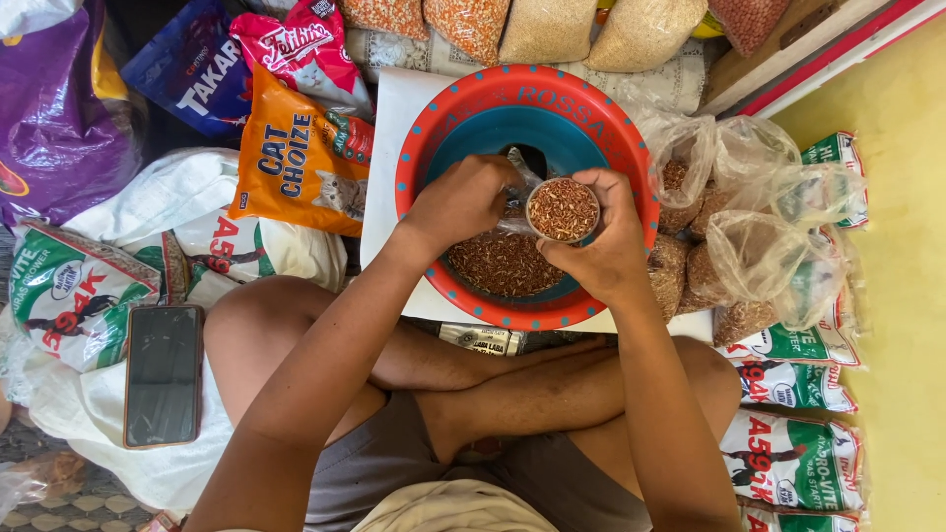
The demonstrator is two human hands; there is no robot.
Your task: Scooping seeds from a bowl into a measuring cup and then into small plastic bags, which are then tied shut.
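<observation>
Red-brown grain: it fills the small round cup (563, 209) to the brim, and a heap more lies in the blue bottom of the red-rimmed basin (424, 138) under your hands.
Right hand: your right hand (601, 251) is curled closed around the cup from the right and near side, holding it level over the basin.
Left hand: your left hand (461, 200) is closed in a pinch on the thin clear plastic bag (517, 182), which hangs just left of the cup.
Bag mouth: I cannot tell how wide it stands; it is crumpled and mostly hidden by your fingers.
Filled bags: several clear bags of grain (709, 261) stand at the right, touching the basin's rim.
Phone: a dark phone (164, 374) lies on white sacking, near left, well apart.
Risk: the cup is brimful, so a tilt would likely shed grain past the limp bag's mouth.
Risk: grain falling rightward could clear the rim among the filled bags.
</observation>
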